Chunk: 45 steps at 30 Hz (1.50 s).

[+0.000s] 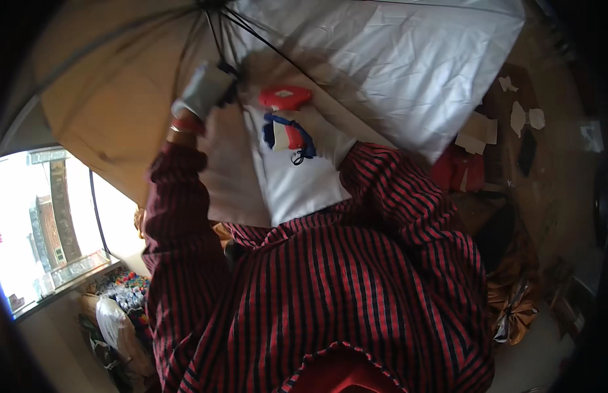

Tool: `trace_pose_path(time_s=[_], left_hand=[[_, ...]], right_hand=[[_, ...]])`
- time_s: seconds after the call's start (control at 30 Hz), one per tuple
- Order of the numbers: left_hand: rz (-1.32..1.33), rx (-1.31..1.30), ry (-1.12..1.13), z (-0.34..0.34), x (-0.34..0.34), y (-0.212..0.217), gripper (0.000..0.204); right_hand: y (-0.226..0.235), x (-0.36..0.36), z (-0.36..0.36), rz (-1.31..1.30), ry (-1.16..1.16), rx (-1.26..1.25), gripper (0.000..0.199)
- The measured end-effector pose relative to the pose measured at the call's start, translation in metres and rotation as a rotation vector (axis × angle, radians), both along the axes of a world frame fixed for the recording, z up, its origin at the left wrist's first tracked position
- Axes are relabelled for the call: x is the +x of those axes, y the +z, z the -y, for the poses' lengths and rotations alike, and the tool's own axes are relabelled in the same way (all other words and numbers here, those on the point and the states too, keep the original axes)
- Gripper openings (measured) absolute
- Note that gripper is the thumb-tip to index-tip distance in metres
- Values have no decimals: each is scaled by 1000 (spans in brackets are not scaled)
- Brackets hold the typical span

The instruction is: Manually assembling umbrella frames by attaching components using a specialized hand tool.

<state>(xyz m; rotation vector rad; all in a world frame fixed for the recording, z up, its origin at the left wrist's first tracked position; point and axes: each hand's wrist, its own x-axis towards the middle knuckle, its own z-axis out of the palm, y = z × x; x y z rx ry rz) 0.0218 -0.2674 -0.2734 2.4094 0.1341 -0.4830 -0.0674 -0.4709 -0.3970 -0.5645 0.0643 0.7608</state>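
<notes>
An opened umbrella (409,46) spreads before me, its silvery inner cloth and dark ribs facing me. My left hand (209,86), in a pale glove with dark fingertips, is raised by the umbrella ribs (220,39). Motion smears its fingers, so their grip does not show. Against the cloth, my right hand (320,134), in a pale glove with blue fingers, is closed round a red and white handheld object (284,98). Its red end sticks out above the fingers; its exact kind is unclear. A small black cord loop (297,158) hangs below them.
A bright window (52,223) is at the left. Below it stand a clear plastic bag (117,327) and a pile of small colourful items (127,288). Paper scraps (527,118) lie on a brown surface at the right, with folded orange-brown cloth (513,308) lower down.
</notes>
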Motion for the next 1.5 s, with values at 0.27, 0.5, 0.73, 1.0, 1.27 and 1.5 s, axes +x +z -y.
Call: trace_pose_path(time_s=[0.27, 0.5, 0.73, 1.0, 1.27, 1.5], left_hand=[[147, 722, -98, -101, 32, 41, 22], [698, 666, 206, 1, -37, -9, 57], [505, 253, 121, 16, -24, -68, 23], [82, -55, 223, 24, -19, -32, 23], [-19, -144, 216, 24, -9, -28, 17], [-24, -134, 228, 23, -7, -27, 17]], right_hand=[[33, 16, 8, 323, -63, -238, 31], [5, 19, 12, 364, -197, -536, 32], [12, 8, 6, 297, -176, -604, 22], [-11, -8, -26, 214, -325, -471, 30], [-2, -18, -31, 163, -262, -610, 26], [2, -15, -25, 170, -230, -579, 29]])
